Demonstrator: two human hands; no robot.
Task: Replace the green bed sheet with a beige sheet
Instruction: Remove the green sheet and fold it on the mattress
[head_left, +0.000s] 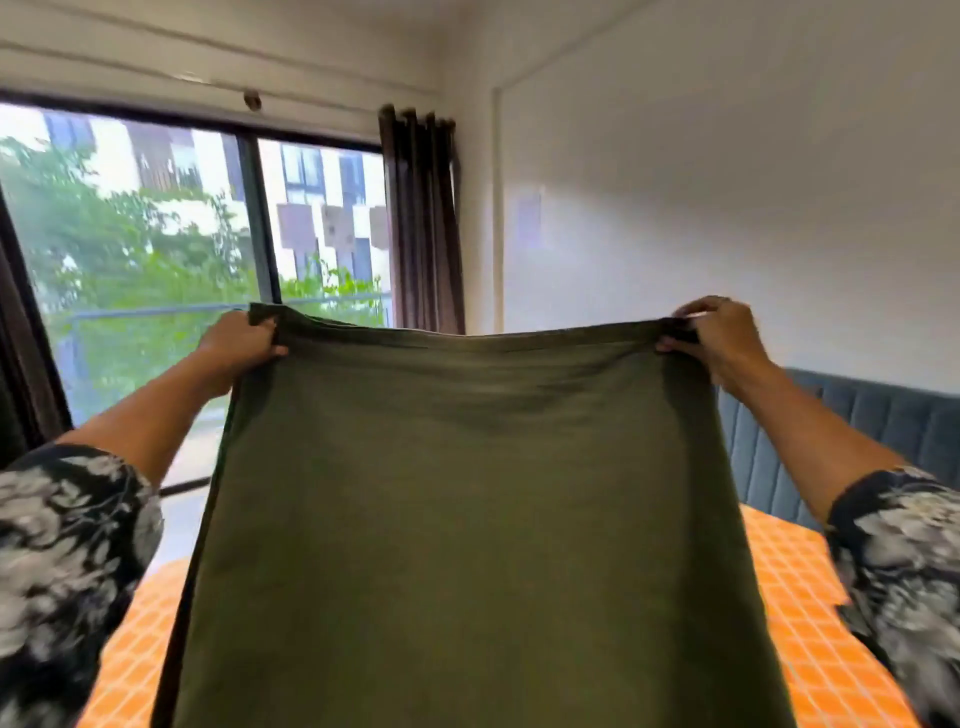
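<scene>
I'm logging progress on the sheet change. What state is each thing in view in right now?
Green sheet: off the bed, held up by its top corners, hanging folded.
Left hand: grips the sheet's left top corner.
Right hand: pinches the right top corner.
Mattress: bare, orange checked surface showing.
Curtain: drawn aside, bunched.
Window: uncovered; whether it is open I cannot tell.

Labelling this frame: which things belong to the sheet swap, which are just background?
Job:
- green sheet, held up
- left hand, right hand, gripping its top corners
- orange checked mattress

Background:
- window
- brown curtain
- blue headboard
</scene>
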